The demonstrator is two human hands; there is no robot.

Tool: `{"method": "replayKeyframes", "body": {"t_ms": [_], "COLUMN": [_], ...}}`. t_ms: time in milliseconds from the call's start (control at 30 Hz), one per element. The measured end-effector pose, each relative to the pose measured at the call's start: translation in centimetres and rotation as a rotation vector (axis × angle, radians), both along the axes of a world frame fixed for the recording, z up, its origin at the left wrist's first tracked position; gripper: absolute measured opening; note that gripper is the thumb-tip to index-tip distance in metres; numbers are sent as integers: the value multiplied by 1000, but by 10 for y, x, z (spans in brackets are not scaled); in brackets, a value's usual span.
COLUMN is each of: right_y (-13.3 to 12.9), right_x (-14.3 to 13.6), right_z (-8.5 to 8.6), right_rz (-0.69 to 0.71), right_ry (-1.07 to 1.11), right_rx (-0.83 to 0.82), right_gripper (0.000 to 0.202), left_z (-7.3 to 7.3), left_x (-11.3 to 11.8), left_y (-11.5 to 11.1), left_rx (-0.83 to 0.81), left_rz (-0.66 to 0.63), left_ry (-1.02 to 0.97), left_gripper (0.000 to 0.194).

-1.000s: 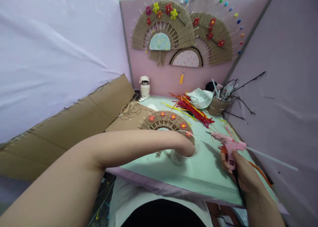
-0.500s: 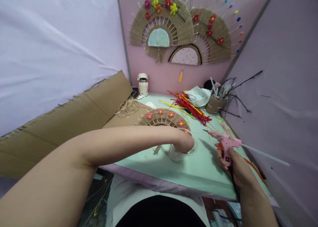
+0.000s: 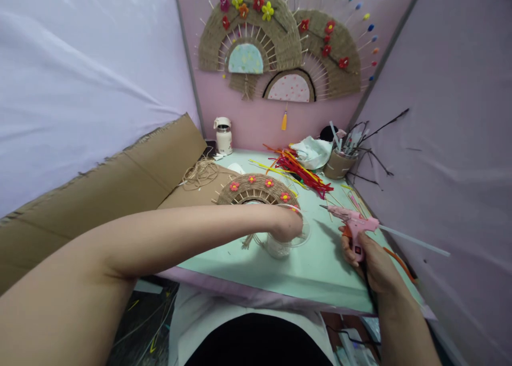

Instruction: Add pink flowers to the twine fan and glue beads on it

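My left hand (image 3: 290,225) reaches down into a clear plastic cup (image 3: 279,249) near the middle of the table, and its fingers are hidden inside. Wrapped round the handle of a pink hot glue gun (image 3: 354,223) is my right hand (image 3: 370,254); the nozzle points left and a long glue stick (image 3: 414,240) juts from the back. Just behind the cup lies a woven twine fan (image 3: 260,183) with small red flowers along its arc, partly covered by my left forearm.
Red, orange and yellow pipe cleaners (image 3: 302,174) lie toward the back, near a brown pot (image 3: 340,166) of sticks and twigs. Loose twine (image 3: 201,174) and a cream bottle (image 3: 223,136) are at the back left. A cardboard sheet (image 3: 152,166) leans at left. Finished fans (image 3: 248,35) hang on the pink wall.
The whole view has shifted, so everything sits a little farther left. My left hand stays in the cup, and my right hand still grips the glue gun.
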State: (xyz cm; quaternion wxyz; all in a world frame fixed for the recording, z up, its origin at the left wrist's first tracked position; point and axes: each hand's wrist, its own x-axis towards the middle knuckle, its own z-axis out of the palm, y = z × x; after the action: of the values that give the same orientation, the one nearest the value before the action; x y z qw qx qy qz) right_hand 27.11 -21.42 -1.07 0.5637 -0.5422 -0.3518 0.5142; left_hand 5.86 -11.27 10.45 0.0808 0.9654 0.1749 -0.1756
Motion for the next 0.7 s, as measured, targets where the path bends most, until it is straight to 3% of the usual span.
{"method": "replayKeyframes", "body": {"t_ms": [233, 533, 700], "right_y": [0, 0, 0], "right_x": [-1, 2, 3], "right_z": [1, -4, -6], "right_rz": [-10, 13, 8], "right_ry": [-20, -12, 8], "right_rx": [23, 7, 19], "right_gripper": [38, 42, 40], "left_z": [8, -6, 2], "left_x": [9, 20, 12], "left_y": [2, -10, -13], "left_rx": [69, 72, 69], "left_rz": [-90, 93, 59], "left_ry": [206, 177, 174], "left_gripper": [24, 21, 10]}}
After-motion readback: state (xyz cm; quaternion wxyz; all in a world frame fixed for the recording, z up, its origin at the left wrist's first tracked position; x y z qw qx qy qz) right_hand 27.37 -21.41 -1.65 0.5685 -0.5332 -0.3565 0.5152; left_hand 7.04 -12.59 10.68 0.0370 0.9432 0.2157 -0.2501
